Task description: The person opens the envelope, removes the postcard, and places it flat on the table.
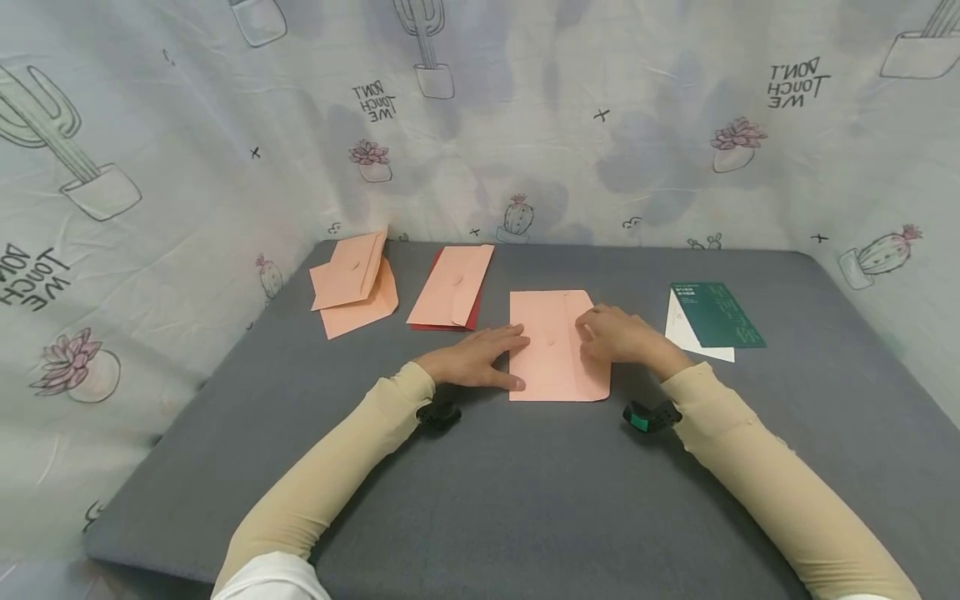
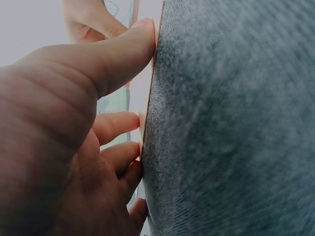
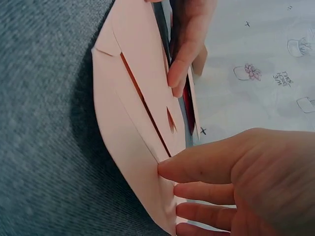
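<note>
A pink envelope (image 1: 546, 317) lies on the grey table in front of me. Its flap (image 3: 115, 115) is folded out on the right side, and a slit of the opening shows in the right wrist view. My left hand (image 1: 480, 357) rests spread over the envelope's left edge, with fingertips and thumb (image 2: 140, 37) touching it. On the other side, my right hand (image 1: 618, 335) sets its fingertips on the envelope along the flap's crease. In the right wrist view its thumb and extended fingers (image 3: 206, 214) touch the paper side by side.
Two pink envelopes (image 1: 352, 271) overlap at the back left. Beside them another pink envelope (image 1: 453, 287) lies on a red piece (image 1: 474, 321). To the right, a green card (image 1: 716, 312) partly covers a white one (image 1: 678, 329). A patterned curtain (image 1: 525, 125) stands behind the table.
</note>
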{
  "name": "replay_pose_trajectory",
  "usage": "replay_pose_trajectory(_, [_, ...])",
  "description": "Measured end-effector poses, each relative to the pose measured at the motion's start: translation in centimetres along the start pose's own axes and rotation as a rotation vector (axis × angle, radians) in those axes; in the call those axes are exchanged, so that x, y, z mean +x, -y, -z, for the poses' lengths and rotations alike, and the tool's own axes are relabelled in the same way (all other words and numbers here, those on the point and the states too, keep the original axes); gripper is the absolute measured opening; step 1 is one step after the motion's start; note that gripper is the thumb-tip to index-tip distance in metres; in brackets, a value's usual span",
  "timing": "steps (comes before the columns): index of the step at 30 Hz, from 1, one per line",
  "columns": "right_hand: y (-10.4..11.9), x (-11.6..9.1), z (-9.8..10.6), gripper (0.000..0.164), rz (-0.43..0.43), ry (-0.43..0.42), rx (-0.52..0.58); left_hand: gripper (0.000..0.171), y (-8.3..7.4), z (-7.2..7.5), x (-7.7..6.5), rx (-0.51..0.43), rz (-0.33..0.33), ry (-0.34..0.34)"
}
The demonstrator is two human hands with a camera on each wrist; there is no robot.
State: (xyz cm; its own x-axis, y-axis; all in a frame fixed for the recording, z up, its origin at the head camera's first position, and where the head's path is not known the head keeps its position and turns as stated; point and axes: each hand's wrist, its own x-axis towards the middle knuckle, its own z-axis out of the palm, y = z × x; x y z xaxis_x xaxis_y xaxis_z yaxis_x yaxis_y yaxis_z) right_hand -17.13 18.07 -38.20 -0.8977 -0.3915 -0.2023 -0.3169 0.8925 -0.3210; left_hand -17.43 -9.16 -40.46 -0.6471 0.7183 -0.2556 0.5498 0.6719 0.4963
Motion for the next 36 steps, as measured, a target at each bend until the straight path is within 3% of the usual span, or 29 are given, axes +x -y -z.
replay_pose_trajectory(26, [-0.4,0.4,-1.0,0.047,-0.018,-0.034,0.033,0.084,0.5,-0.5,0.1,-0.023,0.017,0.004])
replay_pose_trajectory(36, [-0.4,0.5,-0.2,0.045,0.002,-0.041,0.031,0.084,0.3,-0.2,0.0,-0.033,0.015,-0.002])
